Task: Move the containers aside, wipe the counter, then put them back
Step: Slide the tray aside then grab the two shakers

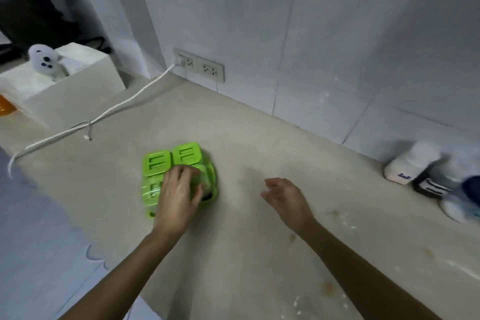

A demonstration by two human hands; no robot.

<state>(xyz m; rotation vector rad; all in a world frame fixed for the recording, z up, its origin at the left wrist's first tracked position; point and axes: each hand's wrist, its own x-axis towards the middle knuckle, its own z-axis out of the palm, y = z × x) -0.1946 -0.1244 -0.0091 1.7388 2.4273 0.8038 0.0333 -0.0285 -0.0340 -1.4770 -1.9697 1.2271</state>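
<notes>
A cluster of clear containers with bright green lids (170,161) stands on the beige counter (246,228), left of centre. My left hand (176,197) lies on top of the cluster, fingers curled over its near right side and gripping it. My right hand (285,196) hovers over the counter to the right, empty, fingers loosely apart. At the far right, against the wall, stand a white salt container (407,163) and a black container (431,187), both blurred. Brown stains (328,287) and white crumbs (296,302) mark the counter in front of me.
A white charger cable (109,112) runs from the wall socket (200,65) across the counter's left part. A white box (75,91) with a small plush toy (45,62) stands at the back left. A blue thing (471,189) sits at the right edge.
</notes>
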